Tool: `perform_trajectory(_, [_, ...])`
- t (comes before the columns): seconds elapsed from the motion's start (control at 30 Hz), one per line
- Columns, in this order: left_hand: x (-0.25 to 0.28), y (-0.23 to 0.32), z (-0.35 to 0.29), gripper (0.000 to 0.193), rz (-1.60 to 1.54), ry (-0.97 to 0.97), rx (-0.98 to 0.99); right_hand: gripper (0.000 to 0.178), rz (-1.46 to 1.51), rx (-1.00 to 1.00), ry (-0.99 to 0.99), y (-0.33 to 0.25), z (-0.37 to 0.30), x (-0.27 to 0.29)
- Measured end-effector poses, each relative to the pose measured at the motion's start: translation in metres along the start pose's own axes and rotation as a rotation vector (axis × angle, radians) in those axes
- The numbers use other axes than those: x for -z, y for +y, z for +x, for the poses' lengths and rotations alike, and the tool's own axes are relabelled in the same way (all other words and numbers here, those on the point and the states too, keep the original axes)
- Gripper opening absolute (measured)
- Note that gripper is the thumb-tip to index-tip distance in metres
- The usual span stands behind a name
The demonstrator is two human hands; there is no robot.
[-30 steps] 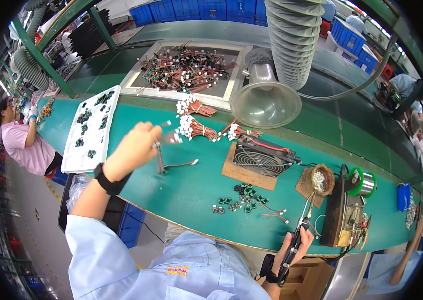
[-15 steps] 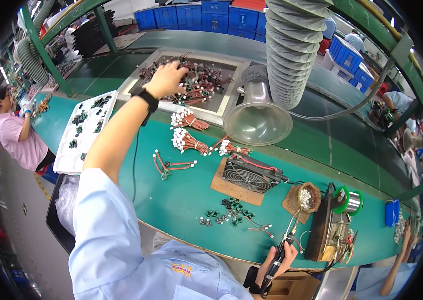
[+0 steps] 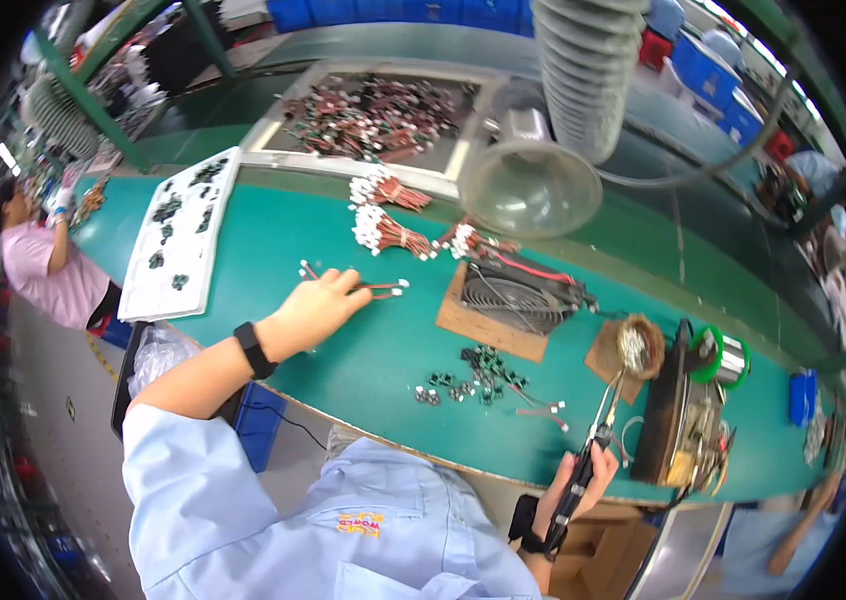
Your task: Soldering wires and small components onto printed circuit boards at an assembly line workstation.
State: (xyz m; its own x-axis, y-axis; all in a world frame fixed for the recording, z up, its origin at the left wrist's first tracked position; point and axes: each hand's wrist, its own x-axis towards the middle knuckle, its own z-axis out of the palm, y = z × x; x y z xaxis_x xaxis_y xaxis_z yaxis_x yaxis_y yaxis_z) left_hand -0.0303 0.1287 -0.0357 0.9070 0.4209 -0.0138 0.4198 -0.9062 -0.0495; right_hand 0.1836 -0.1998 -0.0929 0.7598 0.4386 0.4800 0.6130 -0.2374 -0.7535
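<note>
My left hand [image 3: 318,312] is at the left of the green bench, its fingers curled down over a small circuit board with red wires. The board itself is hidden under the fingers; its red wires [image 3: 383,292] with white plugs stick out past them. At the lower right, my right hand [image 3: 591,478] grips a black soldering iron [image 3: 575,492]. A thin metal guide runs along the iron, whose tip points up at a round brown dish [image 3: 655,350] with silvery stuff inside. Between the hands lie several small green and black boards [image 3: 488,370] and a few loose red wires [image 3: 545,411].
A black fan [image 3: 518,298] lies on brown board, with a clear extraction hood [image 3: 531,190] behind. Bundled red wires [image 3: 398,237], a framed tray of wired parts [image 3: 255,138] and a white tray [image 3: 133,285] surround it. Soldering station [image 3: 665,440] and green solder spool [image 3: 708,352] stand right. A co-worker [image 3: 48,265] sits left.
My left hand has come back from the framed tray to the wired board on the bench and now covers it. The right hand keeps the soldering iron by the dish. The view has shifted slightly.
</note>
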Motion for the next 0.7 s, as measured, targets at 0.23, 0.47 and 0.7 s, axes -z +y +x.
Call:
perform_trajectory(0.23, [0.017, -0.043, -0.010, 0.014, -0.004, 0.247, 0.048, 0.034, -0.060, 0.008, 0.156, -0.008, 0.011, -0.012])
perform_trajectory(0.47, [0.142, -0.096, 0.049, 0.017, 0.255, 0.865, 0.025, 0.034, -0.066, -0.030, 0.150, -0.016, 0.009, -0.019])
perform_trajectory(0.7, [0.048, -0.171, 0.175, 0.021, 0.111, 0.651, 0.055, 0.035, -0.139, 0.004, 0.164, -0.022, 0.004, -0.017])
